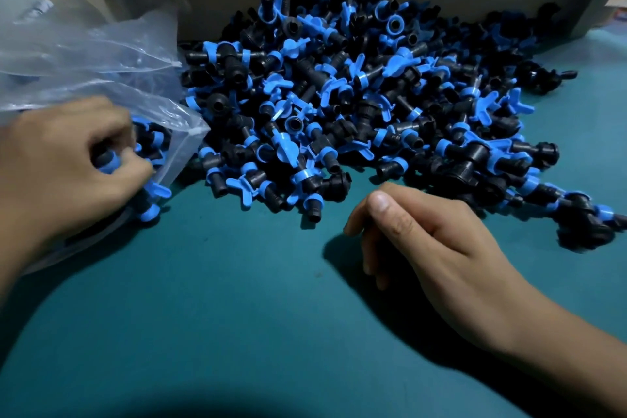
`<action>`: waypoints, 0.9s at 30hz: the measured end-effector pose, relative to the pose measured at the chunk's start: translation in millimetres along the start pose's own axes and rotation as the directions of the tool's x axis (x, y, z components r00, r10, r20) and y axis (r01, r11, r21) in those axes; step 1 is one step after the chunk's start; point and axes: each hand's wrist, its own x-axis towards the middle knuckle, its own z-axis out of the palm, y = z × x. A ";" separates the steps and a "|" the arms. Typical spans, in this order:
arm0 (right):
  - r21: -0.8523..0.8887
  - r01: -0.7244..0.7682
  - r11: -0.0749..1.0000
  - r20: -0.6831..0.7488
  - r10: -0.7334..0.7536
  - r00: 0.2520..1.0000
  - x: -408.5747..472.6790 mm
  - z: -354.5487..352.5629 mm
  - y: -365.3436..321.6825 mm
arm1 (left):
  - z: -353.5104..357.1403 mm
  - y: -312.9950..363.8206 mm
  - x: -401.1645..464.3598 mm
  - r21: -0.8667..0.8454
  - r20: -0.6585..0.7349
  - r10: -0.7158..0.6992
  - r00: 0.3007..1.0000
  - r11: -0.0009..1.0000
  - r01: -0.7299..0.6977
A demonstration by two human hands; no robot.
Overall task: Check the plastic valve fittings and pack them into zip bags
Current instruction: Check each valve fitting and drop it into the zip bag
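Nearby, left hand grips fittings at the bag mouth; right hand relaxed.

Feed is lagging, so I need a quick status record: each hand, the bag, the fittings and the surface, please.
left hand: grips blue-and-black fittings at the bag mouth
right hand: holds nothing, fingers loosely curled, above the mat
zip bag: clear, open, some fittings inside
fittings pile: large loose heap against the grey back panel
surface: teal mat
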 end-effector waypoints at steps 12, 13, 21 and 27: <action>-0.025 -0.003 1.000 0.010 0.003 1.000 0.4 2.5 -2.9 | 25.5 4.0 -8.9 0.127 -0.191 -0.170 0.967 0.972 0.196; -0.031 -0.003 1.000 0.014 0.003 1.000 0.1 2.6 -2.6 | 28.3 8.9 -7.6 0.173 -0.160 -0.090 0.983 0.978 0.117; -0.053 -0.009 0.999 0.018 0.009 1.000 -0.4 2.5 -3.3 | 22.7 32.4 -9.1 0.082 -0.083 0.054 0.995 0.995 -0.047; 0.030 -0.031 0.999 0.006 0.030 1.000 0.6 2.1 -2.4 | 15.0 38.3 -7.5 0.071 0.535 0.036 0.844 0.994 -0.087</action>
